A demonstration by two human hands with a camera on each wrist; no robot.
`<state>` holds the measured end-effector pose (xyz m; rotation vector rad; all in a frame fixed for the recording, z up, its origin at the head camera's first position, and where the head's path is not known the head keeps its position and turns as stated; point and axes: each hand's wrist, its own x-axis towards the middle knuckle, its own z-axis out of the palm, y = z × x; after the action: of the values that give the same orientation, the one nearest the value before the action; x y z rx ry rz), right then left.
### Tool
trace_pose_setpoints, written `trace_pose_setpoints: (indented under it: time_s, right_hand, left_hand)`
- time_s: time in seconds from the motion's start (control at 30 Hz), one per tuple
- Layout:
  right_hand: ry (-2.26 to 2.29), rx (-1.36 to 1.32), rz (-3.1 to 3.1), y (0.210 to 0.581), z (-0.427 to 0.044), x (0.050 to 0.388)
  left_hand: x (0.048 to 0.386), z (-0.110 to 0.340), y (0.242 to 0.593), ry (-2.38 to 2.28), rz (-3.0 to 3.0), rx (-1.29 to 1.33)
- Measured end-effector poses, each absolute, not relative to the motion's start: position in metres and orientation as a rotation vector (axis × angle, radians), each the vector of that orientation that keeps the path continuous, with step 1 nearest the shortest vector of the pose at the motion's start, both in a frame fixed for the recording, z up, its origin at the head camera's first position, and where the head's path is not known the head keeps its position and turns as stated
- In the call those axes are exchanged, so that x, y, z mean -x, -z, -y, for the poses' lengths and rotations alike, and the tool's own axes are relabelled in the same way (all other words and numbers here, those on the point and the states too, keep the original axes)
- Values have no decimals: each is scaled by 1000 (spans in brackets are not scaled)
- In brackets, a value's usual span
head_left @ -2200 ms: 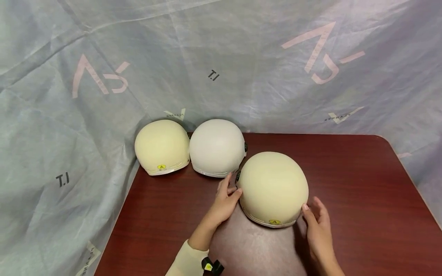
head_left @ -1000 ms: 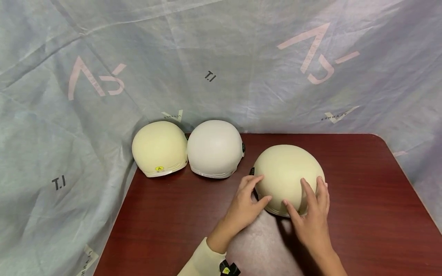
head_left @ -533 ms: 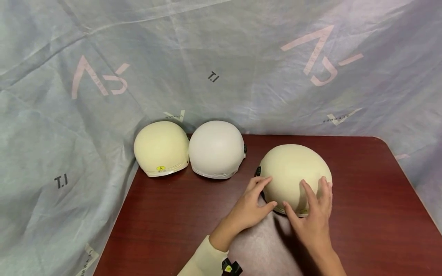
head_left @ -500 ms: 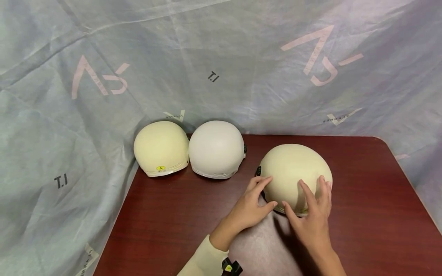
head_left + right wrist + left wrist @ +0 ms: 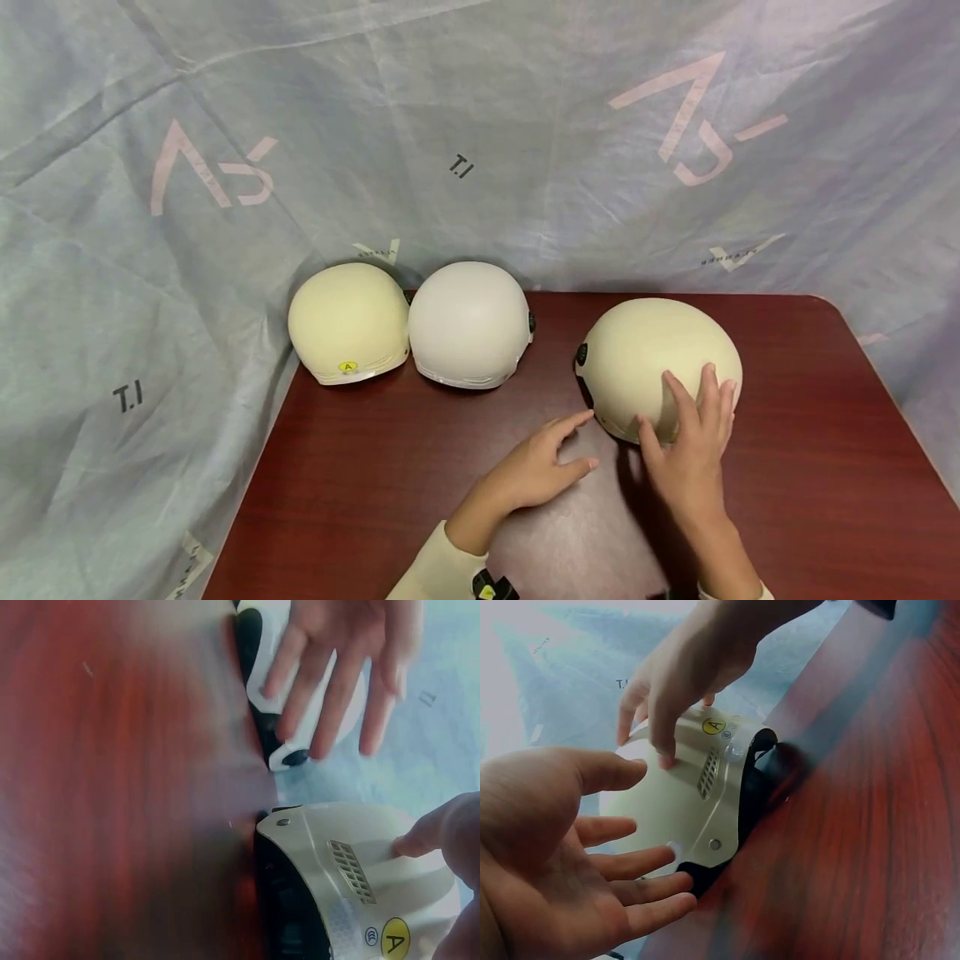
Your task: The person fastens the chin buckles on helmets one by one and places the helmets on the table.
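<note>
A cream helmet with a black strap fitting on its left side is on the right half of the table. My right hand grips its front, thumb and fingers spread over the shell; in the right wrist view the thumb presses beside the vent. A yellow "A" sticker shows below that hand in the left wrist view. My left hand is open at the helmet's lower left edge, its fingers extended; whether a fingertip touches the rim I cannot tell.
A white helmet and another cream helmet stand side by side at the table's back left. The reddish-brown table meets a grey printed sheet hanging behind and at the left.
The cream helmet has moved right and farther back, and turned so its sticker is hidden in the head view. The right hand went with it; the left hand has come off the shell.
</note>
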<state>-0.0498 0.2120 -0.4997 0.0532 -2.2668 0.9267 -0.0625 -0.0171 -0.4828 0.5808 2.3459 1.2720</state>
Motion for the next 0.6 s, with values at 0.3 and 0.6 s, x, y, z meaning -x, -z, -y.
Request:
trace_pose_setpoints:
  time_s: [0.3,0.6]
  right_hand:
    - [-925,39,2329,500,-235,70]
    - [-874,69,2393,501,-251,95]
  left_hand:
    - [55,34,471,-1293,-2301,-563]
    - [55,47,462,-1337,-2307,-568]
